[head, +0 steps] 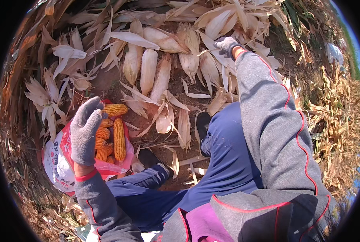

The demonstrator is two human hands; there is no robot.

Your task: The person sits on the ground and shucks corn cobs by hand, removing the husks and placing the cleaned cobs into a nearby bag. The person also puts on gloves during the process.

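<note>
My left hand (84,133), in a grey knit glove, is raised over the left side of a white and red plastic bag (59,169). Its fingers curve towards the thumb, beside the end of a bare yellow corn cob (116,109) at the bag's mouth; whether they grip it is unclear. Several more husked cobs lie inside, one of them lengthwise (119,139) along the right side. Far out to the right, my gloved right hand (226,46) has curled fingers against pale, dry husk leaves (211,48). What it grips, if anything, is hidden.
Unhusked ears (149,71) lie in a cluster on bare soil ahead of me. Beyond them is a heap of dry husks (225,18). Loose empty husks (164,119) lie nearer my shoes (151,158). Dry stalks (19,75) line the left side, with leaf litter (334,127) at right.
</note>
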